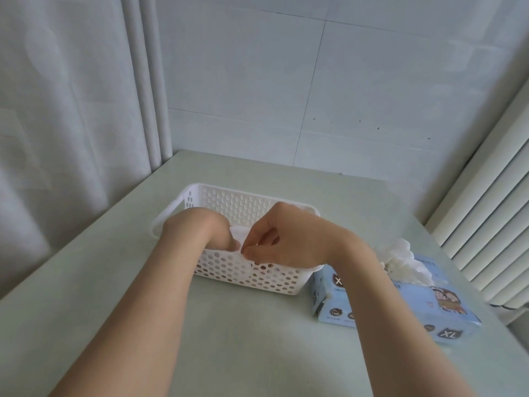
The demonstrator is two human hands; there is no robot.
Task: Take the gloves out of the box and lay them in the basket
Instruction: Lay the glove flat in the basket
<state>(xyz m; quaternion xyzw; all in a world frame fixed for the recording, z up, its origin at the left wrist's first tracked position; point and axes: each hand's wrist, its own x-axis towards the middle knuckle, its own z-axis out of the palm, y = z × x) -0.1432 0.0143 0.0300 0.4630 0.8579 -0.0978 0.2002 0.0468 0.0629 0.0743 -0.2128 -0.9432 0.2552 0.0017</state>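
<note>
Though left grip (200,229) is hidden, right grip (274,239) pinches a glove (239,234) in the basket (243,272)

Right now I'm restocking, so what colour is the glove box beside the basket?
The box is light blue with cartoon figures and XL badges; head view.

"XL" is printed in white on a dark badge at the near corner of the light-blue glove box (429,310). A partly hidden "X" is seen at its far-left corner.
</note>
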